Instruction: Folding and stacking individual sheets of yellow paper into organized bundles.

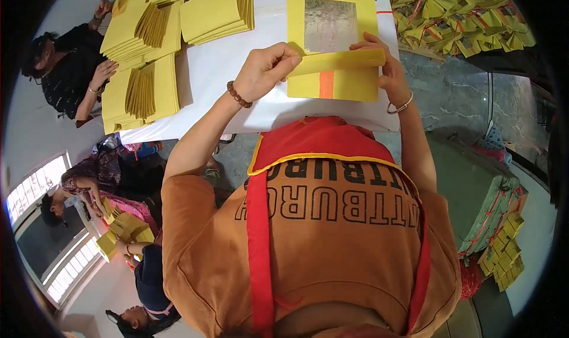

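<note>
On the white-covered table lies a yellow paper sheet (361,88) with a silver foil rectangle (330,24) and an orange stripe at its near end. Across it runs a folded strip of yellow paper (338,61). My left hand (264,71) pinches the strip's left end between thumb and fingers. At the other end, my right hand (389,71) has its fingers behind the strip and its thumb in front, closed around it. Whether the strip is part of the sheet below cannot be told.
Stacks of folded yellow paper (216,12) cover the table's left side. More yellow bundles with red ties (462,21) lie at the far right. A green wrapped bale (474,190) stands right of me. Other people (65,71) work with yellow paper on the left.
</note>
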`<move>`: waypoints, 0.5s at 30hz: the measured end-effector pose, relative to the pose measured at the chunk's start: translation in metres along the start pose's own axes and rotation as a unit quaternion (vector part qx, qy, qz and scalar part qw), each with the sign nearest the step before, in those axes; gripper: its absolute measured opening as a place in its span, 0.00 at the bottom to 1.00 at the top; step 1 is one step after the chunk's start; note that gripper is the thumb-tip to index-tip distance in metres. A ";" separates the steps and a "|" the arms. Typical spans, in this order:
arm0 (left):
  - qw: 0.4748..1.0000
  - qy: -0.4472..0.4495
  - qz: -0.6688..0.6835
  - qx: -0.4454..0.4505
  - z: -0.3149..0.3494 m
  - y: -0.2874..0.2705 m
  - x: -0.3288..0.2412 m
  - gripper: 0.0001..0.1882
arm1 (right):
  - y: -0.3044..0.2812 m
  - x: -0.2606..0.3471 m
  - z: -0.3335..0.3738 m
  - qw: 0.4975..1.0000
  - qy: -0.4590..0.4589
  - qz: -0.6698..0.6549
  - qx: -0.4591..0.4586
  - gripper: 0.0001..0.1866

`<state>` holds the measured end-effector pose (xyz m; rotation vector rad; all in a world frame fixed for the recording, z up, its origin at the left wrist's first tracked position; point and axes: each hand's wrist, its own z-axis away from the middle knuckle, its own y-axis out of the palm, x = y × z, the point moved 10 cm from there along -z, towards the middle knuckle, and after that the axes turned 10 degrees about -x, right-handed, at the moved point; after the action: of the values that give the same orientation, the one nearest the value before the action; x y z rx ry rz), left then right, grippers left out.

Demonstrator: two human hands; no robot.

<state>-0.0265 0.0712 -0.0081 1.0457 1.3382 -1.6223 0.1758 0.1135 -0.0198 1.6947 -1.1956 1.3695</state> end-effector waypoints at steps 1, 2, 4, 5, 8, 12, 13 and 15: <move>1.000 0.000 0.000 0.000 -0.001 0.000 -0.001 0.10 | 0.002 0.003 -0.001 1.000 0.000 0.000 0.000 0.32; 1.000 -0.005 0.010 0.003 -0.001 0.000 -0.001 0.10 | 0.004 0.010 -0.002 0.998 -0.010 0.056 -0.002 0.26; 1.000 -0.010 0.020 0.006 -0.001 -0.002 -0.001 0.11 | 0.005 0.010 -0.003 0.994 -0.020 0.111 -0.002 0.20; 1.000 0.003 0.007 0.016 0.000 -0.004 -0.003 0.11 | 0.003 0.009 -0.003 0.993 -0.037 0.108 -0.005 0.16; 0.991 0.136 -0.010 0.005 0.000 -0.008 -0.030 0.14 | -0.002 -0.005 0.003 0.998 0.003 0.044 -0.035 0.13; 0.897 0.334 -0.282 -0.062 0.005 -0.001 -0.059 0.23 | -0.003 -0.002 0.001 0.999 -0.006 0.038 -0.036 0.11; 0.870 0.361 -0.330 -0.065 0.001 0.004 -0.044 0.25 | -0.004 -0.003 0.000 0.999 -0.007 0.038 -0.033 0.11; 0.851 0.371 -0.362 -0.082 0.003 0.010 -0.038 0.25 | -0.002 0.006 -0.001 0.993 -0.078 0.083 0.003 0.10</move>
<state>-0.0040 0.0692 0.0246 1.1925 2.5925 -1.5920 0.1773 0.1138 -0.0132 1.7661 -1.4510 1.3577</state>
